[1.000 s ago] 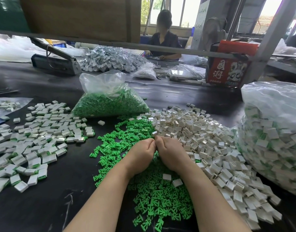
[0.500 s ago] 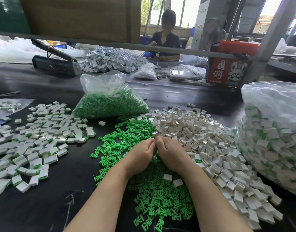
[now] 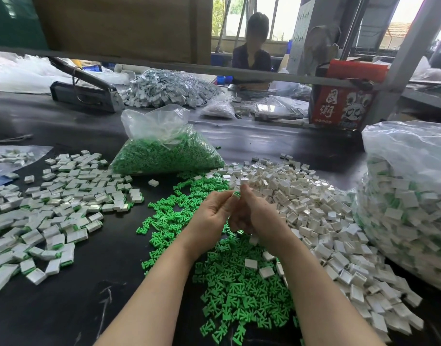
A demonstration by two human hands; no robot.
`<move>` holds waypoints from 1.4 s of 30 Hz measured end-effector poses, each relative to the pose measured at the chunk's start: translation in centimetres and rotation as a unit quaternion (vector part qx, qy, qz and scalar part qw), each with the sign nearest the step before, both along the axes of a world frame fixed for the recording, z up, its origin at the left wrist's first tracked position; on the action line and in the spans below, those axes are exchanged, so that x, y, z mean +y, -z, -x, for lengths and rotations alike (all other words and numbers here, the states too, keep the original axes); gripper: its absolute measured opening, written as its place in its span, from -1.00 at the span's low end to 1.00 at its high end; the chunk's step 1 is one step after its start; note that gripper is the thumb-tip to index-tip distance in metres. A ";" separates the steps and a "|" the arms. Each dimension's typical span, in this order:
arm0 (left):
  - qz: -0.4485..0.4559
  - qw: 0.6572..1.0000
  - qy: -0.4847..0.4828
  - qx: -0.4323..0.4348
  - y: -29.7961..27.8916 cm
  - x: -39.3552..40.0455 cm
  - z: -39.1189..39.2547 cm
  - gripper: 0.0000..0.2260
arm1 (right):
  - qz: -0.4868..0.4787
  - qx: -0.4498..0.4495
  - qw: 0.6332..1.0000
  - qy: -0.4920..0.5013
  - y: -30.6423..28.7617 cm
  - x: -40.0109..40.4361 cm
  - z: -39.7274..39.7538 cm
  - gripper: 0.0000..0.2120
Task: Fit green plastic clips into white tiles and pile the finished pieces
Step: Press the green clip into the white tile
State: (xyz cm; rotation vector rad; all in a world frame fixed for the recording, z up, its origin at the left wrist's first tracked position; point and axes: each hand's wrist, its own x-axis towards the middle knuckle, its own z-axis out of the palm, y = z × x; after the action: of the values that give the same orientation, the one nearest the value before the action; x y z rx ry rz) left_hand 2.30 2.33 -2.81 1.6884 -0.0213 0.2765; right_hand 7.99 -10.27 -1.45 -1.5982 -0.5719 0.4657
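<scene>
My left hand (image 3: 212, 216) and my right hand (image 3: 254, 216) meet above the heap of loose green clips (image 3: 234, 283). Between the fingertips sits a small green clip (image 3: 236, 194), pinched by my left hand. My right hand pinches a white tile (image 3: 243, 181) at its fingertips, just above the clip. Loose white tiles (image 3: 314, 203) lie heaped to the right of my hands. Finished pieces (image 3: 57, 201), white with green showing, are spread over the left of the black table (image 3: 64, 308).
A clear bag of green clips (image 3: 164, 151) stands behind the heaps. A big clear bag of finished pieces (image 3: 409, 208) fills the right edge. Further back are a grey heat sealer (image 3: 87, 91), a heap of grey parts (image 3: 169, 88), a red box (image 3: 344, 101) and a seated person (image 3: 251, 56).
My hands have lifted off the clip heap and opened up a little; a white tile and a green clip now show at the fingertips.
</scene>
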 end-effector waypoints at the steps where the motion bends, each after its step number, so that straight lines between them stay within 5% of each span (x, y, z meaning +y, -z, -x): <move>1: -0.001 1.000 0.012 0.000 -0.1 -0.1 0.0 -0.76 | -0.005 0.009 1.000 -0.005 0.0 0.0 0.0 -0.42; 11: 0.099 0.995 -0.011 -0.028 -0.8 -0.9 -0.1 -0.73 | -0.034 0.029 0.999 -0.019 0.0 0.0 0.1 -0.39; 24: 0.180 0.982 -0.057 0.021 -1.1 -0.7 -0.3 -0.78 | -0.026 0.022 0.999 -0.026 0.1 0.0 0.1 -0.61; 36: 0.211 0.972 -0.068 0.075 -1.2 -1.6 -0.4 -0.67 | -0.026 0.024 0.999 -0.026 0.5 0.1 0.2 -0.51; 42: 0.242 0.965 -0.082 0.063 -1.1 -2.2 -0.5 -0.82 | -0.026 0.042 0.999 -0.017 0.7 0.0 0.0 -0.55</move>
State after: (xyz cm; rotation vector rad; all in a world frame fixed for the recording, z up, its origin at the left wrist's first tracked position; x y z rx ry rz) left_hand 2.78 0.18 -1.74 1.2176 0.2640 0.2713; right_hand 7.95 -10.27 -2.17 -1.5139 -0.5439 0.5358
